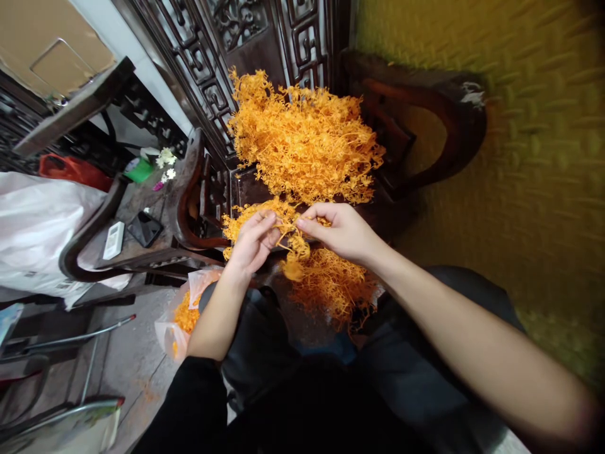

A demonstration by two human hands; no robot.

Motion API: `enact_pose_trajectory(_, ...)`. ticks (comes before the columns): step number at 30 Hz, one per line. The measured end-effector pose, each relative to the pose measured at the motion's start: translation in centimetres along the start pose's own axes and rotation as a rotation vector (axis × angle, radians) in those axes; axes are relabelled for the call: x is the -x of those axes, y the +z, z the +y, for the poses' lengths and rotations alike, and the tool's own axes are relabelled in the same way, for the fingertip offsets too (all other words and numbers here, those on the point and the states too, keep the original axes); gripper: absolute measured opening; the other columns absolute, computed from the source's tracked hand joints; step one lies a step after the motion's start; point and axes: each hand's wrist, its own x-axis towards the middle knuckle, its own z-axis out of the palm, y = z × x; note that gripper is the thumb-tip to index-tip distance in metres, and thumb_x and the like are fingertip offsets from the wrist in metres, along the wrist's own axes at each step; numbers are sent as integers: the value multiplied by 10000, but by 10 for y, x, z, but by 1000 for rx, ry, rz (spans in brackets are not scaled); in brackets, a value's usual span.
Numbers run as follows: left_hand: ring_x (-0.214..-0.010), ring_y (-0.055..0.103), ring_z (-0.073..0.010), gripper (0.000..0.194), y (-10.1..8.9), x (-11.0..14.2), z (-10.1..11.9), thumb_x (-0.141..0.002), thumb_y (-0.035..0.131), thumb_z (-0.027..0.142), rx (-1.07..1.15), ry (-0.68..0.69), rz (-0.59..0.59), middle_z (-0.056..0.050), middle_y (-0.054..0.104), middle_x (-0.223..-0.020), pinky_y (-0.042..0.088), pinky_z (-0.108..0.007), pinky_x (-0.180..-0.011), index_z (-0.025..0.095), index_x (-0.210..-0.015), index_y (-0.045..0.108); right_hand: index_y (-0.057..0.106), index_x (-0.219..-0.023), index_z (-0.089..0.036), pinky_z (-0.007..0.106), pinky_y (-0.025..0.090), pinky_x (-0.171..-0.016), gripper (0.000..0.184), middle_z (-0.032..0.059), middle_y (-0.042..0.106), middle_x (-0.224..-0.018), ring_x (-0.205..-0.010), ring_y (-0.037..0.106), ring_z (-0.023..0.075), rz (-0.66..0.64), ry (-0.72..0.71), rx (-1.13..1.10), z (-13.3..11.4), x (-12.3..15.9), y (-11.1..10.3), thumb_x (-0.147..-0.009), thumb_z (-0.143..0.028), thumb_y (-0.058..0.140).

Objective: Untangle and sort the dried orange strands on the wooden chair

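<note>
Both my hands are in front of my lap, close together, pinching thin orange branching strands. My left hand [255, 243] is closed on a small orange sprig [297, 246] that hangs down between the hands. My right hand [340, 230] pinches the same tangle with thumb and forefinger. Just behind them, a small clump of orange strands [239, 224] lies at the seat's front edge. Farther back rises a big heap of orange frilly strands [307, 145] on the dark carved wooden chair [250, 189]. Below my hands, between my knees, is another orange pile [331, 284].
On the left, a dark wooden side table [142, 246] bears a phone [144, 228], a white device [113, 241] and a green tape roll [138, 169]. A plastic bag [165, 331] with orange strands stands on the floor. A curved armrest [466, 132] is at right.
</note>
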Motion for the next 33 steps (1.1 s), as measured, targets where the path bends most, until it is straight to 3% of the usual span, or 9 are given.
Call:
enact_pose_trajectory(3, -418, 324, 10, 379, 3, 8, -2, -723, 889, 456, -215, -78, -125, 34, 622, -667, 280, -165, -423, 143, -889, 756, 646, -738, -175, 290, 392, -632, 398, -5, 595, -686, -649, 484, 126, 86, 22, -6, 0, 0, 1, -872, -543, 716)
enact_pose_trajectory(7, -601, 529, -59, 296, 8, 18, -7, -735, 888, 420, -422, -59, -186, -10, 694, -762, 406, -191, -559, 161, -825, 776, 637, -731, -173, 282, 358, -599, 413, -5, 584, -691, -628, 452, 115, 91, 47, -20, 0, 0, 3, -869, -555, 716)
enact_pose_trajectory(10, -576, 505, -60, 279, 10, 18, -10, -753, 876, 415, -427, -69, -218, 9, 652, -688, 407, -198, -558, 161, -802, 772, 668, -771, -171, 270, 343, -552, 406, -8, 590, -681, -595, 454, 104, 44, 77, -108, 1, 1, 6, -830, -563, 758)
enact_pose_trajectory(15, -379, 293, -22, 342, 2, 2, -6, -820, 801, 482, -262, -8, -69, 87, 401, -453, 239, -179, -391, 144, -865, 774, 567, -775, -204, 230, 179, -405, 405, -73, 451, -561, -446, 314, 56, 155, 253, -424, 3, 0, 7, -805, -535, 797)
enact_pose_trajectory(19, -527, 605, -71, 395, -8, -10, 0, -873, 717, 542, -117, 39, 77, -18, 680, -680, 434, -171, -474, 149, -923, 731, 510, -771, -206, 199, 149, -394, 426, -56, 473, -639, -471, 347, 42, 332, 277, -547, 5, -2, 3, -790, -489, 828)
enact_pose_trajectory(23, -615, 713, -131, 488, -8, -12, 0, -937, 570, 629, -76, 37, 186, -59, 735, -775, 488, -198, -474, 155, -903, 678, 522, -779, -204, 186, 172, -393, 405, -52, 480, -651, -473, 364, 40, 387, 231, -585, 4, -2, 3, -791, -467, 829)
enact_pose_trajectory(26, -651, 737, -170, 457, -7, -10, -3, -903, 640, 601, -218, 116, 181, -79, 748, -856, 482, -216, -439, 155, -990, 681, 546, -772, -194, 189, 169, -395, 372, -50, 498, -633, -460, 368, 39, 291, 200, -637, -2, 1, 1, -778, -418, 844)
enact_pose_trajectory(29, -626, 701, -172, 483, -12, -10, -5, -868, 692, 605, -621, 210, 225, -90, 728, -882, 515, -263, -492, 142, -1005, 700, 575, -754, -181, 197, 173, -389, 330, -35, 534, -613, -442, 366, 40, 41, 193, -667, -10, 7, -1, -784, -375, 839)
enact_pose_trajectory(33, -924, 686, -224, 738, -20, -8, -3, -810, 815, 486, -1142, 783, 420, -151, 658, -1203, 570, -399, -865, 163, -1412, 536, 622, -793, -169, 202, 193, -389, 268, -20, 579, -604, -429, 369, 42, -116, 199, -650, -14, 12, -2, -829, -360, 807)
